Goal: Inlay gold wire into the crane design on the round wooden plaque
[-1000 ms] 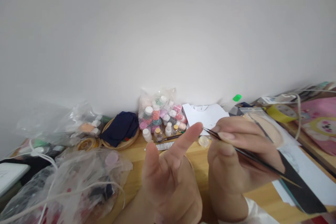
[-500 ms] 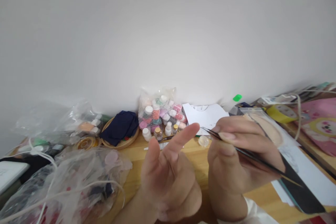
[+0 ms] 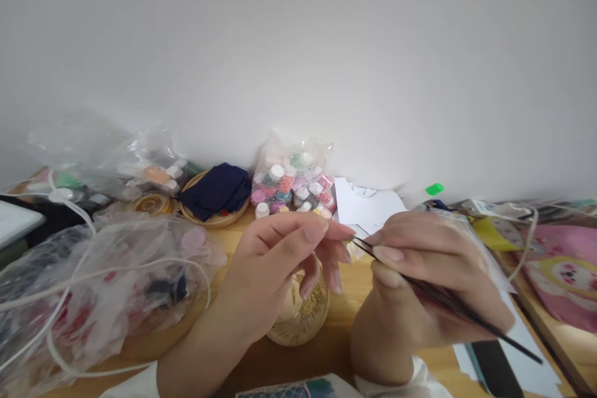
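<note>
My right hand (image 3: 420, 280) grips thin black tweezers (image 3: 448, 301) in a pinch, their tips pointing left. Those tips meet the end of my left index finger; anything tiny between them is too small to make out. My left hand (image 3: 275, 267) is turned with its back toward me, thumb against the index finger and the other fingers hanging apart below. Beneath it on the wooden table (image 3: 340, 323) is a round patterned glass dish (image 3: 301, 323), partly hidden by the fingers.
Clear bags (image 3: 140, 298) and white cables lie at left. Behind stand a hoop with dark blue cloth (image 3: 217, 191), a bag of small jars (image 3: 284, 180) and white paper (image 3: 366, 205). At right are a dark phone (image 3: 494, 367), papers and a pink pouch (image 3: 569, 277).
My left hand has turned from palm up with the index finger pointing out to back up, its thumb closing in. The glass dish and a blue-green item at the bottom edge have come into view.
</note>
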`<state>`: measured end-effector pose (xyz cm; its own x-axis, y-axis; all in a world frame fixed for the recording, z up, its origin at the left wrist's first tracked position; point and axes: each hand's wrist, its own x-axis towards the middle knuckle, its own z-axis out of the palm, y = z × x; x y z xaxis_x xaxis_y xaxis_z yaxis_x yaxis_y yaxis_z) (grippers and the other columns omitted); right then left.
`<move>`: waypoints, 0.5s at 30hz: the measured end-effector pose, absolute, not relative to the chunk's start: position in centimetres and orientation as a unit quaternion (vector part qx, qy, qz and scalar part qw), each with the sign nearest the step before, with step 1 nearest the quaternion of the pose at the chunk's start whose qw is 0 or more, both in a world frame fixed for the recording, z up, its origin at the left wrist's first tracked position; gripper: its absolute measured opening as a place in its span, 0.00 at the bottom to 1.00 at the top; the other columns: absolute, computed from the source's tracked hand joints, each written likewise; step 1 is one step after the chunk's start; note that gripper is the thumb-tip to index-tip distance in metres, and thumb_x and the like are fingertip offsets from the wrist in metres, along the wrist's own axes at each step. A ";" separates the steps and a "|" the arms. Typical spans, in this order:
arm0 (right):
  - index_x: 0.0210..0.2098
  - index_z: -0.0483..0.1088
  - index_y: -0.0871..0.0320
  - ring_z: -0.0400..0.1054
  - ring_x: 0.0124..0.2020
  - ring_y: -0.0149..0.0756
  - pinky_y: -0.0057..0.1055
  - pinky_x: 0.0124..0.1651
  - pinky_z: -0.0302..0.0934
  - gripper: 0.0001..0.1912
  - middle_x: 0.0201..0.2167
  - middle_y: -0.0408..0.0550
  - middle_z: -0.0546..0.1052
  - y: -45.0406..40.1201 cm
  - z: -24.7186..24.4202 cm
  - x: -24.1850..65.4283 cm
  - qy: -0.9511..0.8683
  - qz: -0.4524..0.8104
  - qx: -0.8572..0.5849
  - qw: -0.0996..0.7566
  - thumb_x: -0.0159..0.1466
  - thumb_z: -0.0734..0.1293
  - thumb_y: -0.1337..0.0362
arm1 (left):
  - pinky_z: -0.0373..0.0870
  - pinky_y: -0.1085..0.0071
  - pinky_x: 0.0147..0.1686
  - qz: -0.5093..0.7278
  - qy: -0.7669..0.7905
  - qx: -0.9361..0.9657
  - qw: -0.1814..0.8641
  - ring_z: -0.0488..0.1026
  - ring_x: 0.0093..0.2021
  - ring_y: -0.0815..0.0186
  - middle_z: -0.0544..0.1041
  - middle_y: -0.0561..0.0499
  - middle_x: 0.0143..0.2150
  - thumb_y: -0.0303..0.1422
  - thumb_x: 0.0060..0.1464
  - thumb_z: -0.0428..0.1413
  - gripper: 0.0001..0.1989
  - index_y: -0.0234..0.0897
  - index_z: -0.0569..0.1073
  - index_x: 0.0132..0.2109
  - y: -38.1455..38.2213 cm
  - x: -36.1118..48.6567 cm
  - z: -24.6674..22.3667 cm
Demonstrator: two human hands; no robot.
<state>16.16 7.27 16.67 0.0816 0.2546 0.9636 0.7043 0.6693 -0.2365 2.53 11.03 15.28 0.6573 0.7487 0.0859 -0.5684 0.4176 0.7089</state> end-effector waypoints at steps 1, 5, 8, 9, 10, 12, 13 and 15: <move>0.27 0.72 0.60 0.68 0.24 0.28 0.31 0.27 0.67 0.07 0.24 0.41 0.76 7.6 16.4 15.9 -0.634 -0.179 -0.346 0.667 0.62 0.70 0.71 | 0.58 0.84 0.20 0.397 0.123 0.370 0.831 0.73 0.24 0.78 0.77 0.56 0.28 0.40 0.59 0.60 0.08 0.43 0.82 0.38 11.0 2.4 15.4; 0.26 0.74 0.60 0.70 0.25 0.29 0.30 0.26 0.66 0.07 0.23 0.42 0.77 8.3 16.0 15.3 -0.625 -0.176 -0.338 0.681 0.61 0.71 0.72 | 0.59 0.84 0.20 0.391 0.117 0.371 0.834 0.73 0.23 0.78 0.77 0.56 0.27 0.40 0.58 0.61 0.08 0.43 0.82 0.37 11.0 2.2 15.5; 0.26 0.74 0.61 0.71 0.25 0.29 0.30 0.26 0.67 0.07 0.24 0.43 0.78 8.3 16.1 15.6 -0.638 -0.173 -0.344 0.667 0.61 0.71 0.73 | 0.59 0.84 0.19 0.395 0.116 0.376 0.830 0.72 0.22 0.78 0.76 0.57 0.25 0.39 0.58 0.61 0.07 0.42 0.82 0.36 11.3 2.3 15.4; 0.27 0.75 0.61 0.71 0.25 0.29 0.30 0.26 0.67 0.07 0.24 0.44 0.78 8.2 16.2 15.7 -0.650 -0.171 -0.343 0.656 0.61 0.70 0.73 | 0.59 0.84 0.19 0.399 0.121 0.381 0.825 0.71 0.21 0.78 0.75 0.57 0.24 0.39 0.57 0.62 0.07 0.42 0.82 0.35 11.4 2.3 15.3; 0.27 0.75 0.61 0.71 0.25 0.30 0.30 0.26 0.67 0.06 0.25 0.45 0.79 8.2 16.2 15.8 -0.662 -0.170 -0.342 0.645 0.61 0.70 0.74 | 0.60 0.84 0.18 0.404 0.128 0.384 0.820 0.70 0.20 0.78 0.75 0.58 0.23 0.39 0.56 0.63 0.07 0.41 0.81 0.35 11.5 2.4 15.2; 0.29 0.75 0.61 0.72 0.26 0.31 0.31 0.26 0.68 0.06 0.26 0.45 0.80 7.9 16.3 15.8 -0.678 -0.172 -0.344 0.626 0.60 0.70 0.75 | 0.61 0.83 0.17 0.419 0.146 0.379 0.812 0.68 0.18 0.78 0.74 0.58 0.22 0.37 0.52 0.66 0.06 0.40 0.81 0.32 11.6 2.6 15.1; 0.30 0.76 0.60 0.73 0.26 0.31 0.31 0.26 0.69 0.06 0.27 0.44 0.80 7.7 16.3 15.7 -0.682 -0.170 -0.356 0.616 0.60 0.70 0.75 | 0.62 0.83 0.16 0.428 0.155 0.372 0.809 0.67 0.17 0.78 0.75 0.58 0.22 0.35 0.50 0.67 0.06 0.39 0.80 0.31 11.6 2.7 15.1; 0.33 0.77 0.57 0.74 0.28 0.33 0.33 0.29 0.70 0.07 0.29 0.43 0.81 7.0 16.4 15.6 -0.678 -0.163 -0.392 0.600 0.59 0.71 0.76 | 0.61 0.83 0.15 0.441 0.171 0.365 0.802 0.66 0.16 0.78 0.74 0.58 0.22 0.34 0.48 0.67 0.07 0.37 0.79 0.28 11.4 3.0 15.2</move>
<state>15.60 7.04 16.45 0.0289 0.3367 0.9412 0.7270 0.6392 -0.2510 2.96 11.44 15.20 0.5532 0.8317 0.0469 -0.5820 0.3455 0.7362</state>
